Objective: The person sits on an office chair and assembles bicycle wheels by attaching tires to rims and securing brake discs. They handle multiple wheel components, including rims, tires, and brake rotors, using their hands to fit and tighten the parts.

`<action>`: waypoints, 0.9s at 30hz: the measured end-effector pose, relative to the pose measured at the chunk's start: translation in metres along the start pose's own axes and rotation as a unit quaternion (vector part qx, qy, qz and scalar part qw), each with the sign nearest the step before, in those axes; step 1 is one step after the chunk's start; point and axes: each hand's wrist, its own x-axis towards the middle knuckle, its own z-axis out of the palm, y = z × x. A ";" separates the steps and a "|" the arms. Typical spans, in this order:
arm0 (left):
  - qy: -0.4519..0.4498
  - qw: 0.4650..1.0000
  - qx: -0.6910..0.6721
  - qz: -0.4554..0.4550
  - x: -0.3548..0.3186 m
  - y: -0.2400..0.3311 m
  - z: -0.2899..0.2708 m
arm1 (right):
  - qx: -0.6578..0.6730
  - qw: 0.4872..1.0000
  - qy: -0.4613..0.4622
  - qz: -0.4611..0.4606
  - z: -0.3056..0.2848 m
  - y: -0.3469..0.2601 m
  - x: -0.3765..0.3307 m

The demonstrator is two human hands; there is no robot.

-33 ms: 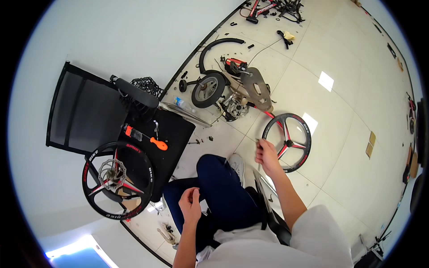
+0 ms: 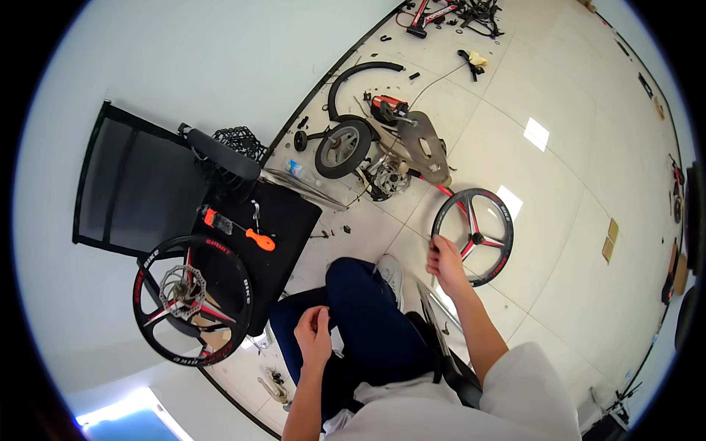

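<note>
My right hand (image 2: 446,263) is closed, its curled fingers beside the near-left rim of a black three-spoke wheel (image 2: 476,239) with red and white trim. Whether it grips the rim or some small thing is hidden. Over my dark blue trousers (image 2: 371,312), my left hand (image 2: 314,336) is closed with thumb against fingers; anything inside is too small to make out. At the left, a second three-spoke wheel (image 2: 243,298) carries a metal brake disc (image 2: 183,291) and overlaps the edge of a black chair (image 2: 283,242). An orange-handled tool (image 2: 261,239) lies on the chair's seat.
Past the chair lie a small tyred wheel (image 2: 343,149), a curved black mudguard (image 2: 364,67), a grey metal cover (image 2: 423,147) and a plastic bottle (image 2: 301,173). A red and black frame (image 2: 434,15) is at the far wall. Cardboard (image 2: 610,239) lies on the tiles at right.
My right hand has shifted slightly right, toward the rim of the wheel on that side. The left hand stays over my trousers, still closed. The view has tilted a little.
</note>
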 end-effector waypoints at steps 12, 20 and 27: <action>-0.126 0.961 0.237 0.069 0.357 -0.063 0.249 | -0.094 0.970 0.190 0.120 -0.120 0.078 0.064; -0.080 0.884 0.448 0.102 0.503 -0.119 0.324 | -0.139 0.942 0.255 0.168 -0.149 0.074 0.066; -0.114 0.914 0.387 0.053 0.517 -0.029 0.282 | -0.117 0.954 0.240 0.137 -0.157 0.075 0.052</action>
